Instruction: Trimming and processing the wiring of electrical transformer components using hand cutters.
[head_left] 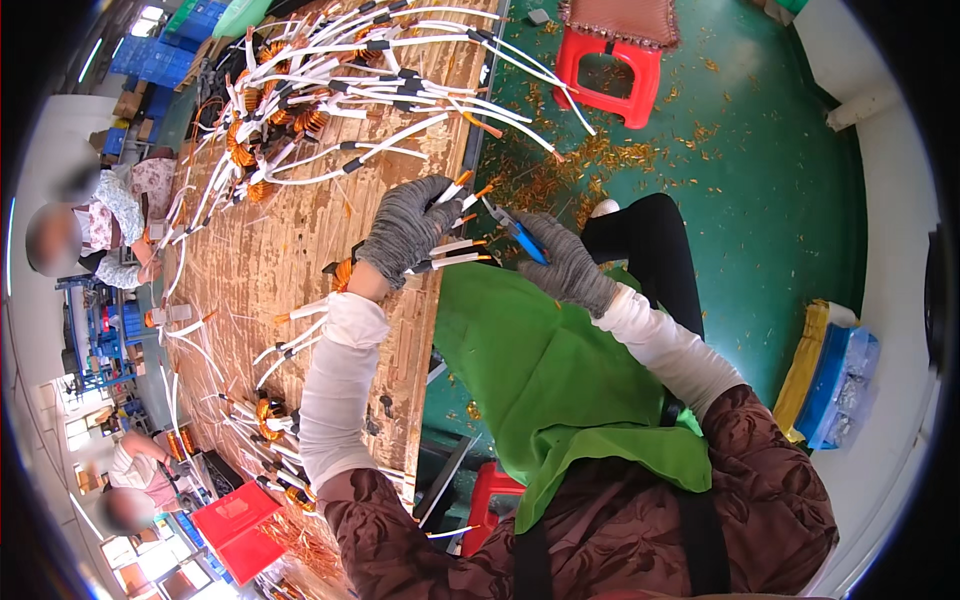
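My left hand, in a grey knit glove, is closed around white-sleeved wires at the table edge. Their bare copper ends stick out to the right. Beneath that wrist, an orange copper-wound coil lies partly hidden, with more white-sleeved leads running past the edge. My right hand, gloved alike, grips cutting pliers with blue handles. The jaws point at the copper ends, close to one tip; whether they touch it I cannot tell.
A tangled pile of wired coils covers the far part of the wooden table; more coils lie nearer. Copper scraps litter the green floor by a red stool. Two people sit across the table, near a red box.
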